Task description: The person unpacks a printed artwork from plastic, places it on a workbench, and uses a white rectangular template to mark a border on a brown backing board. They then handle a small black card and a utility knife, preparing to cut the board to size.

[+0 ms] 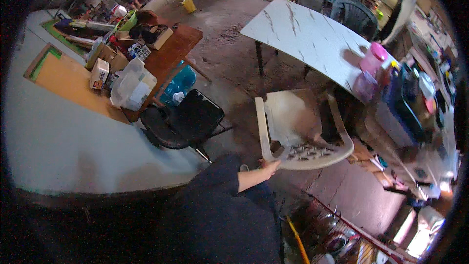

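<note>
Armchair (297, 126), one, cream plastic, cut-out pattern in the backrest, two looped arms, back turned toward the wearer; whether its legs rest on the floor cannot be told. Left hand (269, 167), bare, below a dark short sleeve (215, 173): fingers closed over the armchair's backrest rim at its near left corner, little or no gap showing. Right hand: outside the view, its grip cannot be told. Black chair (181, 122), padded, metal legs, left of the armchair and apart from it. Brown table (183, 44), loaded, beyond and left of the armchair, bearing a clear plastic bin (128, 85); a teal bin (178, 88) stands by the table, also left of the armchair. White table (303, 29), dark-veined top, beyond and right of the armchair, with a pink container (373, 57) and a purple container (365, 87) at the end nearer to it. Dark green chair (354, 17), well beyond the armchair, past the white table. Yellow bucket (188, 5), far beyond the armchair, to its left. Yellow rod (298, 239), slanting, on the wearer's side of the armchair
</note>
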{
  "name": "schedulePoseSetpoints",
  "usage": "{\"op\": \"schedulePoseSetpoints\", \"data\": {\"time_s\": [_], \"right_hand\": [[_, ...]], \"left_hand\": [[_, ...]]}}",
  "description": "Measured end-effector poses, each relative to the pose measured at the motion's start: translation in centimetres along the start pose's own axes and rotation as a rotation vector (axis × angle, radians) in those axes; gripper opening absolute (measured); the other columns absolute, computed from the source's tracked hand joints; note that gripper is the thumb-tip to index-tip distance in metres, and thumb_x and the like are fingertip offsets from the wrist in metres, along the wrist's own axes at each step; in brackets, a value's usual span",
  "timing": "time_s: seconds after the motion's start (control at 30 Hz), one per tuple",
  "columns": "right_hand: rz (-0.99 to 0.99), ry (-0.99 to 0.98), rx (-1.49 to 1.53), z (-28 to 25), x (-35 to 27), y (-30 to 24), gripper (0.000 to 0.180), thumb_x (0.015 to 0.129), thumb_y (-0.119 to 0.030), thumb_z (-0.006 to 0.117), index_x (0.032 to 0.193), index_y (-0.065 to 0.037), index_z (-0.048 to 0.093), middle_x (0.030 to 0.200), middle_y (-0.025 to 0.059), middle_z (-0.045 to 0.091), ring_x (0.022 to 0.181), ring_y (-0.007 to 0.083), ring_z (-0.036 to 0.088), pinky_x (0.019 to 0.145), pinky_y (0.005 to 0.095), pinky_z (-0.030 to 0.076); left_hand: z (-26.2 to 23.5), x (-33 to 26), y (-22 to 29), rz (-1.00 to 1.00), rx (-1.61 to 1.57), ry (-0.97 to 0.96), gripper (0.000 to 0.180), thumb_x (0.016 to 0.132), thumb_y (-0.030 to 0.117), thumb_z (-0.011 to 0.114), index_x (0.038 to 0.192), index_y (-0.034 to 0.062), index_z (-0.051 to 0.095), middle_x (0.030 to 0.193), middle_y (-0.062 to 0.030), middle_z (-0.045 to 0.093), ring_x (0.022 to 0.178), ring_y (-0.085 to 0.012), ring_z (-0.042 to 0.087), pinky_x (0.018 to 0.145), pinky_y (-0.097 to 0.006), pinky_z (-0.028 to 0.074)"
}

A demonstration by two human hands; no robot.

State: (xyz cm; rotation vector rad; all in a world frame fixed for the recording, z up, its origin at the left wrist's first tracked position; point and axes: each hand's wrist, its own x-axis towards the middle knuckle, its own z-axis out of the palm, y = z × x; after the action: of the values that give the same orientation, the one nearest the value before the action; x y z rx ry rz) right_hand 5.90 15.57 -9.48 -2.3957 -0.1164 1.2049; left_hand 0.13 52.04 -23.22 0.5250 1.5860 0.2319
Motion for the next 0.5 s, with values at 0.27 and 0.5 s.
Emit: {"op": "schedulePoseSetpoints", "data": {"time_s": [0.27, 0.5], "right_hand": [[-0.439, 0.45, 0.085, -6.0, 6.0, -17.7, 0.049, 0.101, -0.028, 0.054, 0.133, 0.009, 0.048, 0.13, 0.0266, 0.055, 0.119, 0.0386, 0.054, 0.103, 0.0404, 0.042], [-0.768, 0.355, -0.743, -8.4, 15.2, -29.6, 0.088, 0.079, -0.044, 0.075, 0.15, -0.013, 0.034, 0.155, 0.0273, 0.024, 0.144, 0.042, 0.022, 0.117, 0.0542, 0.021]], "left_hand": [[-10.5, 7.6, 9.4, 0.405, 0.486, 0.263, 0.1, 0.07, 0.044, 0.085, 0.141, -0.0002, 0.029, 0.128, -0.0255, 0.055, 0.115, -0.0354, 0.058, 0.099, -0.04, 0.047], [-5.6, 11.9, 8.2, 0.4, 0.449, 0.15, 0.087, 0.074, 0.024, 0.08, 0.14, 0.0056, 0.026, 0.125, -0.0236, 0.057, 0.116, -0.0364, 0.058, 0.095, -0.041, 0.048]]}}
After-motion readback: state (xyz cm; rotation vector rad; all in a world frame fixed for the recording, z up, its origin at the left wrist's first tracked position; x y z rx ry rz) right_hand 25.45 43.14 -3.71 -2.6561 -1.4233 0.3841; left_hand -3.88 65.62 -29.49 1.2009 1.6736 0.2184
